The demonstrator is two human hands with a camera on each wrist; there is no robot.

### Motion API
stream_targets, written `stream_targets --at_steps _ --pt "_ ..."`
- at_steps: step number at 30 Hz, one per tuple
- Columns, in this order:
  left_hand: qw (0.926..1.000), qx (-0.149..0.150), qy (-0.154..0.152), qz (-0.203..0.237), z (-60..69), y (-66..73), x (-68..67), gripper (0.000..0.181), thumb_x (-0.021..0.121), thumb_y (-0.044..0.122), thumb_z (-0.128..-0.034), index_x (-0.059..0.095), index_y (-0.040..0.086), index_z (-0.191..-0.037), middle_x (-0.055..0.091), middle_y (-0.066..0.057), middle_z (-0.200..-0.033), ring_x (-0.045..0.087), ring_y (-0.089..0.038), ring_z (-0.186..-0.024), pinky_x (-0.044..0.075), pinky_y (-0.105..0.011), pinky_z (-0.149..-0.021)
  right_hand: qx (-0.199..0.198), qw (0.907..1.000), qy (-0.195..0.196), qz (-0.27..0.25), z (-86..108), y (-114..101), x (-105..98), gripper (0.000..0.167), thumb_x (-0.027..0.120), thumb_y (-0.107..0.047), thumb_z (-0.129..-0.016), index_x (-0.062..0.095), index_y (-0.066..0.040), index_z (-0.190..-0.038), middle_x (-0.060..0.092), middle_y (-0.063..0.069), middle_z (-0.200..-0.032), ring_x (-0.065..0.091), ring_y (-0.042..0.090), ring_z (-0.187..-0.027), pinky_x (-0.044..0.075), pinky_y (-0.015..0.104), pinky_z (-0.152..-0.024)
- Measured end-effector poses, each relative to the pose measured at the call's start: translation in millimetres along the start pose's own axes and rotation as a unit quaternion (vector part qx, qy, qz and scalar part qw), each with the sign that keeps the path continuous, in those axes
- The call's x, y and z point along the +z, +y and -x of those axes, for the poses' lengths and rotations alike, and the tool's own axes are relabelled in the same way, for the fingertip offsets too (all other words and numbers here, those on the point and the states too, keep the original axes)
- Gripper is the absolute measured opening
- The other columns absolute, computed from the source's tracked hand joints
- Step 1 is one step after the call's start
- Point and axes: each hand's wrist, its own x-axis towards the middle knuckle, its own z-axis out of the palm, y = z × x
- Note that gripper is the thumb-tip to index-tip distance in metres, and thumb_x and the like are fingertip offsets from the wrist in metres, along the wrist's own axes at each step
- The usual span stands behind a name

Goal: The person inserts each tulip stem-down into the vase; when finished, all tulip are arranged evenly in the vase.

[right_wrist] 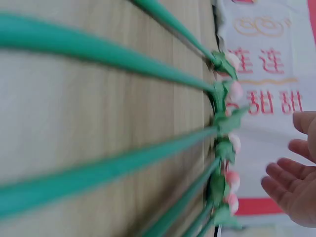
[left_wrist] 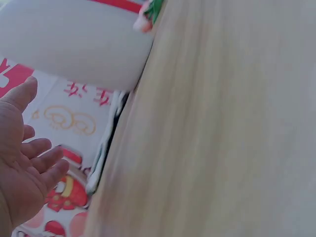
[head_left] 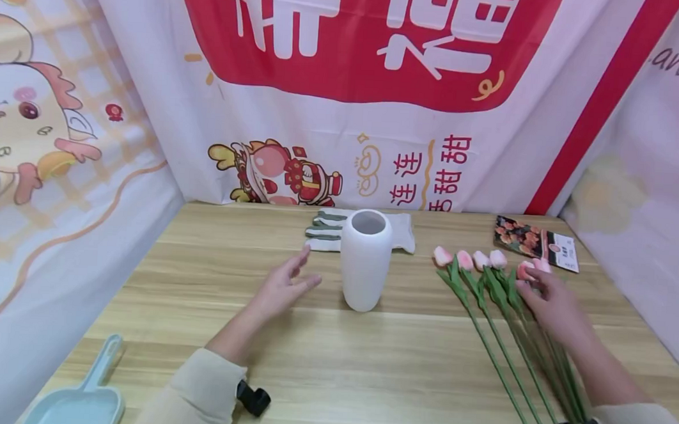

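The person seems to be reaching, the empty left hand (head_left: 282,287) spread beside the white vase (head_left: 365,264), the right hand (head_left: 553,304) loosely parted over pink tulips (head_left: 465,260) on the surface (head_left: 412,369); lifting one would call for pinching its stem (right_wrist: 108,168).

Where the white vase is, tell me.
In the head view, the white vase stands near centre, right of the left hand, left of pink tulips, glove behind.
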Motion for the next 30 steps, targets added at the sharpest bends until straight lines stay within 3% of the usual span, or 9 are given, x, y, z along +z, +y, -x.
stream_targets --at_steps 4,9,12,14,16,19,24,30 --pt "0.9951 0.007 -0.015 0.097 -1.1 4.4 21.5 0.072 0.07 0.022 -0.0913 0.034 0.003 -0.151 0.038 -0.019 -0.154 0.043 -0.036 -0.139 0.036 -0.047 -0.117 0.062 0.9978 -0.023 -0.008 16.8 16 -14 0.071 0.042 -0.048 -0.102 0.035 0.009 -0.145 0.043 0.041 -0.137 0.048 0.055 -0.117 0.056 0.053 -0.08" --pt "0.9872 -0.006 -0.004 0.159 -1.3 3.0 42.3 0.067 0.071 0.005 -0.0876 0.039 -0.005 -0.145 0.044 -0.024 -0.149 0.051 -0.039 -0.132 0.046 -0.045 -0.11 0.084 0.9962 -0.02 -0.011 32.9 35 -22 0.069 0.044 -0.046 -0.102 0.037 0.01 -0.143 0.045 0.038 -0.137 0.051 0.05 -0.115 0.05 0.029 -0.073" --pt "0.9856 -0.014 0.011 0.168 -1.0 1.1 52.7 0.063 0.073 0.006 -0.0863 0.045 -0.007 -0.141 0.049 -0.025 -0.144 0.055 -0.04 -0.127 0.05 -0.042 -0.105 0.085 0.9963 -0.014 -0.003 39.8 47 -24 0.066 0.047 -0.044 -0.102 0.04 0.009 -0.141 0.048 0.037 -0.135 0.057 0.04 -0.109 0.046 0.024 -0.072" --pt "0.9843 -0.018 0.022 0.174 -0.9 0.5 58.6 0.061 0.074 0.008 -0.0853 0.048 -0.006 -0.139 0.052 -0.024 -0.141 0.057 -0.039 -0.124 0.052 -0.041 -0.103 0.085 0.9963 -0.011 0.002 43.2 54 -25 0.065 0.048 -0.043 -0.101 0.042 0.009 -0.14 0.05 0.037 -0.134 0.061 0.023 -0.098 0.046 0.02 -0.069" --pt "0.9828 -0.019 0.032 0.181 -0.4 0.6 63.5 0.058 0.075 0.008 -0.0848 0.051 -0.006 -0.136 0.055 -0.024 -0.139 0.059 -0.039 -0.122 0.054 -0.039 -0.1 0.09 0.9958 -0.02 0.002 46.0 61 -26 0.065 0.049 -0.044 -0.101 0.042 0.008 -0.14 0.051 0.037 -0.132 0.057 0.008 -0.09 0.047 0.018 -0.067" --pt "0.9796 -0.02 0.035 0.197 0.9 1.6 68.9 0.056 0.074 0.005 -0.0842 0.053 -0.006 -0.135 0.058 -0.024 -0.135 0.061 -0.038 -0.12 0.056 -0.038 -0.098 0.111 0.9922 -0.05 -0.025 48.7 69 -26 0.068 0.05 -0.044 -0.101 0.04 0.01 -0.141 0.056 0.035 -0.124 0.053 -0.003 -0.084 0.053 0.019 -0.064" --pt "0.9764 -0.018 0.037 0.212 1.9 1.9 74.8 0.053 0.074 0.002 -0.0842 0.055 -0.005 -0.133 0.062 -0.025 -0.13 0.063 -0.037 -0.117 0.058 -0.036 -0.094 0.148 0.9827 -0.098 -0.052 49.9 76 -24 0.072 0.052 -0.045 -0.1 0.038 0.012 -0.141 0.062 0.028 -0.117 0.062 0.007 -0.087 0.057 0.025 -0.067" --pt "0.9745 -0.012 0.044 0.22 1.3 -0.6 79.4 0.052 0.074 0.002 -0.0841 0.055 -0.005 -0.132 0.063 -0.025 -0.127 0.064 -0.037 -0.116 0.058 -0.035 -0.094 0.157 0.9805 -0.119 -0.008 50.1 80 -23 0.075 0.058 -0.05 -0.095 0.044 0.011 -0.137 0.06 0.032 -0.121 0.064 0.023 -0.094 0.052 0.025 -0.07"
